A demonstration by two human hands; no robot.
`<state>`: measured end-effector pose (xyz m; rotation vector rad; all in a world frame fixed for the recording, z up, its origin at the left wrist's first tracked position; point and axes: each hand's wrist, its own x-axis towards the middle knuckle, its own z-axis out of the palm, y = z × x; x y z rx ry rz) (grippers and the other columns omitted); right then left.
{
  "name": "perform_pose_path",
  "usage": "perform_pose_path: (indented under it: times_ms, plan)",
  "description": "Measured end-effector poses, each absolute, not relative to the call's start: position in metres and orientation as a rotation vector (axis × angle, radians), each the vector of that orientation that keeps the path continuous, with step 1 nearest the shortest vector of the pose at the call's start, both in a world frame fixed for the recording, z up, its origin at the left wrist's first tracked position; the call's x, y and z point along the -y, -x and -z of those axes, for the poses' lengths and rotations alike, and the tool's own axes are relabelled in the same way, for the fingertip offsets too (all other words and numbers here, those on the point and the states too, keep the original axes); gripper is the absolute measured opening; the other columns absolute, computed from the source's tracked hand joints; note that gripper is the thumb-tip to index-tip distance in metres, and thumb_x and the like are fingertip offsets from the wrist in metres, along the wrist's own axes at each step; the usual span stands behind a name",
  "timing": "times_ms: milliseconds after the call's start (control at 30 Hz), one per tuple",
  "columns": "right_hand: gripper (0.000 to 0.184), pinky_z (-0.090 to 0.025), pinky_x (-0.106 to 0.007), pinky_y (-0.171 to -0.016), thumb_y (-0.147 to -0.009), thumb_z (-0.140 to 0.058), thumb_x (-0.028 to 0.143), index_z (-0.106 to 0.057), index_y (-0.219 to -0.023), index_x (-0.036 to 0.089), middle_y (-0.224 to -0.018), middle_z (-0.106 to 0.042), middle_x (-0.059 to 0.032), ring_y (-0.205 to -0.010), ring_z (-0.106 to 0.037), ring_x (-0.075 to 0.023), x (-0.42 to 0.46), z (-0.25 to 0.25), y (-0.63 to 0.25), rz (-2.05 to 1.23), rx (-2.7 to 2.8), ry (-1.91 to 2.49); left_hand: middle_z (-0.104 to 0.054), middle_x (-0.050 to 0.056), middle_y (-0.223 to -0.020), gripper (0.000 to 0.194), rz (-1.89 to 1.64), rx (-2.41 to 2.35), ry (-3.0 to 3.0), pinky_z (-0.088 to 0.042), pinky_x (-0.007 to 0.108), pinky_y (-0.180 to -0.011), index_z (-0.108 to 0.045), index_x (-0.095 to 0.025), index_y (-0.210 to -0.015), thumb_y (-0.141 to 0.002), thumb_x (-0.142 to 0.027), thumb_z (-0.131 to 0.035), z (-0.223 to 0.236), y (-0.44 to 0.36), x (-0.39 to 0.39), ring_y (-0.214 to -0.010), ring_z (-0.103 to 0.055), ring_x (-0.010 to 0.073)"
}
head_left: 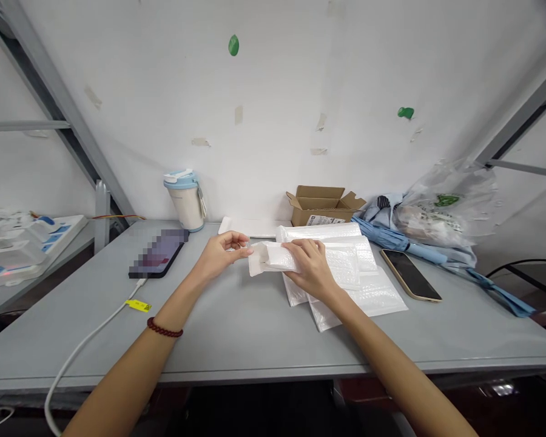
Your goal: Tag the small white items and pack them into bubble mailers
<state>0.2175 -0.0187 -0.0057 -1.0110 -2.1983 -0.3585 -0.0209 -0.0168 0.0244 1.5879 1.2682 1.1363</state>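
Observation:
A white padded bubble mailer (346, 260) lies tilted above other mailers, its flap (256, 261) pointing left. My right hand (313, 267) grips it from above near the flap end, with the fingers wrapped over the bulging part. At the flap's left edge, my left hand (221, 255) pinches with thumb and forefinger; a thin strip there, if any, is too small to make out. Beneath and behind are several white bubble mailers (368, 297), loosely overlapping on the grey table (236, 328). What is inside the held mailer is hidden.
At the left lies a phone (157, 255) with a white cable (86, 337). A tumbler (187, 203) stands by the wall. An open cardboard box (321, 206), a folded blue umbrella (386, 235), a plastic bag (455, 197) and another phone (411, 275) are behind and right.

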Motion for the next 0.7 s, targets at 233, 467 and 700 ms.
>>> perform_pose_path:
  times_ms: [233, 467, 700]
  plan:
    - [0.033, -0.032, -0.038, -0.085, -0.080, -0.057, 0.025, -0.054, -0.112, 0.017, -0.101, -0.058, -0.0101, -0.096, -0.053, -0.0227, 0.021, 0.003, -0.217, 0.347, 2.182, 0.895, -0.067, 0.005, -0.089, 0.038, -0.774, -1.013, -1.508, -0.046, 0.032, -0.076, -0.064, -0.016, -0.091, -0.063, -0.039, -0.074, -0.019, 0.015, 0.018, -0.086, -0.060, 0.0206]
    - [0.031, -0.033, -0.038, -0.084, -0.082, -0.055, 0.025, -0.056, -0.111, 0.017, -0.101, -0.059, -0.0113, -0.096, -0.052, -0.0232, 0.029, 0.001, -0.211, 0.326, 2.283, 0.789, -0.055, -0.003, -0.064, 0.033, -0.755, -1.052, -1.514, -0.040, 0.024, -0.057, -0.057, -0.016, -0.070, -0.058, -0.038, -0.077, -0.017, 0.006, 0.022, -0.062, -0.053, 0.0138]
    - [0.032, -0.034, -0.038, -0.084, -0.081, -0.054, 0.025, -0.057, -0.113, 0.019, -0.101, -0.059, -0.0108, -0.095, -0.052, -0.0236, 0.029, 0.000, -0.212, 0.320, 2.202, 0.798, -0.059, -0.001, -0.070, 0.030, -0.781, -0.910, -1.389, -0.040, 0.024, -0.060, -0.064, -0.015, -0.077, -0.061, -0.038, -0.076, -0.016, 0.013, 0.019, -0.063, -0.052, 0.0118]
